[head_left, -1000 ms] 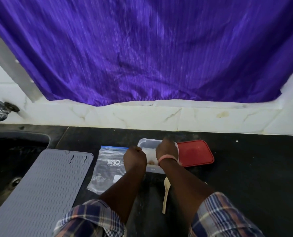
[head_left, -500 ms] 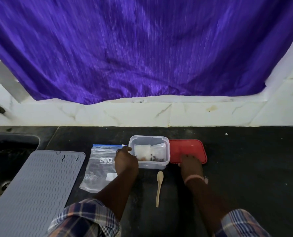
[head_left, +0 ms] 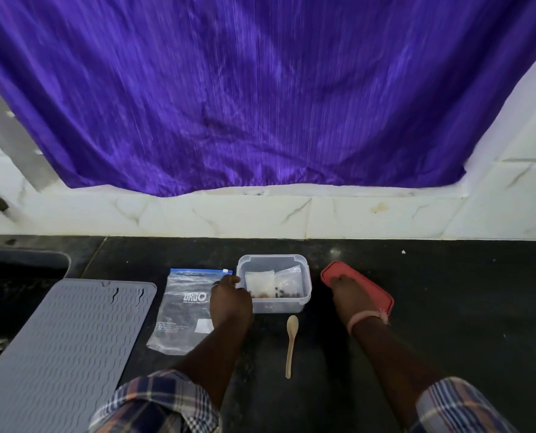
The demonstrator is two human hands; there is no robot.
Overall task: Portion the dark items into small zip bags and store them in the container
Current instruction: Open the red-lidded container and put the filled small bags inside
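A clear plastic container (head_left: 273, 257) stands open on the black counter. Inside it lie two small zip bags (head_left: 259, 281) with a few dark items (head_left: 287, 294) at their near ends. My left hand (head_left: 230, 303) grips the container's left wall. To the right, my right hand (head_left: 349, 295) holds the red lid (head_left: 374, 292), which sits skewed with its near edge under my palm. How the thumb lies is hidden.
A wooden spoon (head_left: 291, 342) lies just in front of the container. A large printed zip bag (head_left: 182, 310) lies flat to its left, then a grey ribbed mat (head_left: 63, 348) over the sink edge (head_left: 25, 260). A purple curtain (head_left: 260, 89) hangs behind.
My right hand left the container, moved right onto the red lid and turned it askew. My left hand stayed at the container's left side. The camera view shifted slightly.
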